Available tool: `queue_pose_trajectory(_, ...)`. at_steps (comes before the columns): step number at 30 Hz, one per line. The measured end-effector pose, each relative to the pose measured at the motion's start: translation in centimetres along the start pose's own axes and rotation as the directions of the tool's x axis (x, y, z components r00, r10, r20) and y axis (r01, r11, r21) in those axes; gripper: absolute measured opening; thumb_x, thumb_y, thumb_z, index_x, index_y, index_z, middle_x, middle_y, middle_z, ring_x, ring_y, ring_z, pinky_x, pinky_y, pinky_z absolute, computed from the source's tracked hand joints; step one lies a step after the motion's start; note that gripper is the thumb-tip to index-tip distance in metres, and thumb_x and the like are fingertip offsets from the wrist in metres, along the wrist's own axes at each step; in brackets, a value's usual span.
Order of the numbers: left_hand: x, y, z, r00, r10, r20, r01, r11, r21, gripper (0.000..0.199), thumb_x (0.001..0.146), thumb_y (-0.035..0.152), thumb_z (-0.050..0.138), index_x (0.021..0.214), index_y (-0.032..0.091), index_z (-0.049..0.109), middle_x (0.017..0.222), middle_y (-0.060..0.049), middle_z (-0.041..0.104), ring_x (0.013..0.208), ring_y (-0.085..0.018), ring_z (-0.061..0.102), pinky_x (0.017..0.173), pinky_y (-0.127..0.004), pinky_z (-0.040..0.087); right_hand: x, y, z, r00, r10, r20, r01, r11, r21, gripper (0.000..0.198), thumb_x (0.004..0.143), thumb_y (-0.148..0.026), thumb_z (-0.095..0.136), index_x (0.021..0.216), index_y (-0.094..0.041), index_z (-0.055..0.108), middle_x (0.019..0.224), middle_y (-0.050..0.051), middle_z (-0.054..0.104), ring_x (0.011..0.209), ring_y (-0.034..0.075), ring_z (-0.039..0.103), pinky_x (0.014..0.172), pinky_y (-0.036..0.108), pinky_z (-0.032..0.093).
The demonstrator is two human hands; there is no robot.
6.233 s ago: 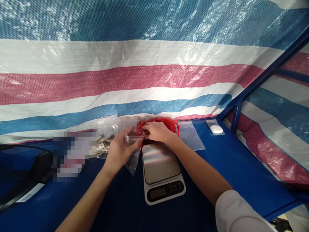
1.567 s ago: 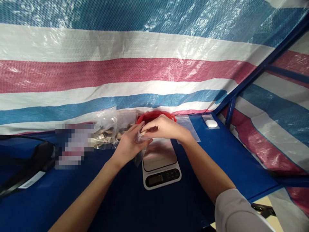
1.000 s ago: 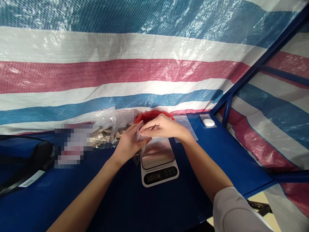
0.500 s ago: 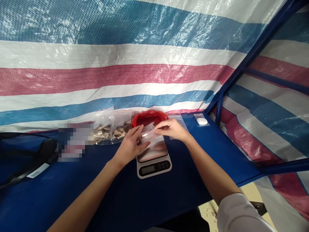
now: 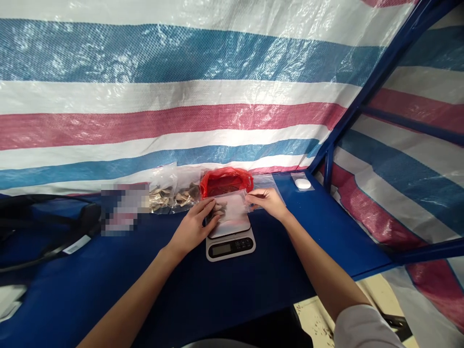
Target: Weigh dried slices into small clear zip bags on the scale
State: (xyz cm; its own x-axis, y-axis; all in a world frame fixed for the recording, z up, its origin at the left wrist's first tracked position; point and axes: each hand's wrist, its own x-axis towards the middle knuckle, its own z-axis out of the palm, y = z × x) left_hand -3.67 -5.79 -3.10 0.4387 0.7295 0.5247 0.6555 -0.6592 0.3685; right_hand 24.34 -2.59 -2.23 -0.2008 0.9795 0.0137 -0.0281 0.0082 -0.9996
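A clear plastic bag (image 5: 237, 205) is spread between my two hands, just above a small white kitchen scale (image 5: 232, 249). My left hand (image 5: 194, 222) grips its left side, with the fingers at the edge and the thumb below. At the top right corner, my right hand (image 5: 268, 200) pinches the film between thumb and fingers. The bag looks flat; greyish shapes near my left fingertips may be reflections or fingers seen through it. Right behind it stands a red plastic bag (image 5: 226, 178), its mouth open and its contents mostly hidden.
Two clear bags of dried brown pieces (image 5: 162, 197) lie left of the red bag. More clear film (image 5: 266, 182) and a small white object in a bag (image 5: 302, 183) are at the right. Black straps (image 5: 68, 217) lie at the left on the blue table (image 5: 174, 295). A striped tarp (image 5: 181, 118) rises behind.
My right hand has moved slightly right and down, pulling the clear bag wider and flatter. My left hand stays at its left side. The view has shifted a little.
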Motion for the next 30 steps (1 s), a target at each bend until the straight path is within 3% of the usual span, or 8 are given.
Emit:
queue_pose_trajectory(8, -0.1, -0.3, -0.5, 0.997, -0.071, -0.012, 0.071, 0.997, -0.041, 0.047, 0.101, 0.051, 0.052, 0.131, 0.019, 0.068, 0.137, -0.013, 0.067, 0.126, -0.029, 0.064, 0.113, -0.047, 0.051, -0.6, 0.2, -1.1, 0.997, 0.033, 0.067, -0.028, 0.996, -0.087, 0.039, 0.07, -0.054, 0.084, 0.084, -0.018, 0.079, 0.077, 0.003, 0.076, 0.075, 0.02, 0.073, 0.067, 0.031, 0.063)
queue_pose_trajectory(11, -1.0, -0.6, -1.0, 0.981, -0.18, -0.076, 0.177, 0.983, -0.054, 0.046, 0.101, 0.052, 0.05, 0.13, 0.021, 0.068, 0.137, -0.012, 0.067, 0.128, -0.029, 0.063, 0.113, -0.048, 0.051, -1.1, 0.3, -2.2, 0.999, -0.003, 0.032, 0.007, 0.993, -0.118, 0.041, 0.075, -0.054, 0.081, 0.093, -0.018, 0.079, 0.087, 0.006, 0.079, 0.088, 0.024, 0.075, 0.073, 0.034, 0.064)
queue_pose_trajectory(14, -2.2, -1.3, -1.4, 0.966, -0.234, -0.11, 0.233, 0.972, -0.024, 0.046, 0.102, 0.05, 0.048, 0.128, 0.02, 0.069, 0.134, -0.013, 0.068, 0.128, -0.03, 0.063, 0.11, -0.048, 0.052, -1.9, 0.7, -3.5, 0.993, -0.11, -0.046, 0.093, 0.958, -0.272, 0.039, 0.08, -0.054, 0.077, 0.098, -0.019, 0.078, 0.102, 0.008, 0.08, 0.102, 0.027, 0.074, 0.087, 0.04, 0.063)
queue_pose_trajectory(18, -3.7, -2.5, -1.2, 0.979, -0.19, -0.07, 0.196, 0.976, 0.093, 0.046, 0.102, 0.049, 0.044, 0.129, 0.021, 0.069, 0.131, -0.014, 0.07, 0.123, -0.032, 0.065, 0.109, -0.053, 0.051, -3.5, 1.5, -4.4, 0.967, -0.254, -0.02, 0.187, 0.762, -0.62, 0.03, 0.092, -0.046, 0.065, 0.11, -0.024, 0.077, 0.119, 0.005, 0.077, 0.114, 0.026, 0.072, 0.105, 0.042, 0.055)
queue_pose_trajectory(21, -4.4, -3.1, -0.7, 0.988, -0.153, -0.01, 0.152, 0.97, 0.191, 0.049, 0.102, 0.047, 0.042, 0.131, 0.018, 0.068, 0.136, -0.017, 0.067, 0.128, -0.035, 0.062, 0.111, -0.056, 0.049, -4.8, 2.2, -4.1, 0.963, -0.25, 0.102, 0.219, 0.504, -0.836, 0.032, 0.098, -0.043, 0.058, 0.123, -0.029, 0.073, 0.138, 0.004, 0.068, 0.13, 0.027, 0.063, 0.113, 0.044, 0.05)
queue_pose_trajectory(24, -4.9, -3.2, -0.3, 0.986, -0.16, 0.038, 0.144, 0.954, 0.264, 0.052, 0.101, 0.048, 0.04, 0.136, 0.018, 0.065, 0.147, -0.019, 0.06, 0.138, -0.037, 0.054, 0.116, -0.059, 0.042, -5.6, 2.9, -3.5, 0.96, -0.215, 0.182, 0.238, 0.274, -0.932, 0.041, 0.1, -0.045, 0.054, 0.135, -0.028, 0.067, 0.153, 0.005, 0.056, 0.147, 0.03, 0.046, 0.122, 0.048, 0.039)
queue_pose_trajectory(26, -5.1, -3.1, -0.2, 0.98, -0.189, 0.063, 0.162, 0.94, 0.301, 0.056, 0.102, 0.049, 0.038, 0.139, 0.016, 0.063, 0.152, -0.019, 0.054, 0.143, -0.038, 0.049, 0.118, -0.061, 0.038, -5.9, 3.3, -3.2, 0.963, -0.184, 0.197, 0.232, 0.191, -0.954, 0.047, 0.103, -0.048, 0.049, 0.143, -0.026, 0.062, 0.159, 0.006, 0.049, 0.152, 0.031, 0.038, 0.125, 0.051, 0.033)
queue_pose_trajectory(30, -5.5, -2.8, -0.1, 0.964, -0.241, 0.11, 0.187, 0.914, 0.361, 0.06, 0.102, 0.05, 0.035, 0.142, 0.013, 0.061, 0.156, -0.021, 0.049, 0.146, -0.039, 0.044, 0.12, -0.061, 0.035, -6.1, 3.8, -3.1, 0.972, -0.134, 0.195, 0.214, 0.144, -0.966, 0.054, 0.106, -0.049, 0.039, 0.153, -0.025, 0.05, 0.164, 0.007, 0.039, 0.155, 0.031, 0.031, 0.127, 0.055, 0.027)
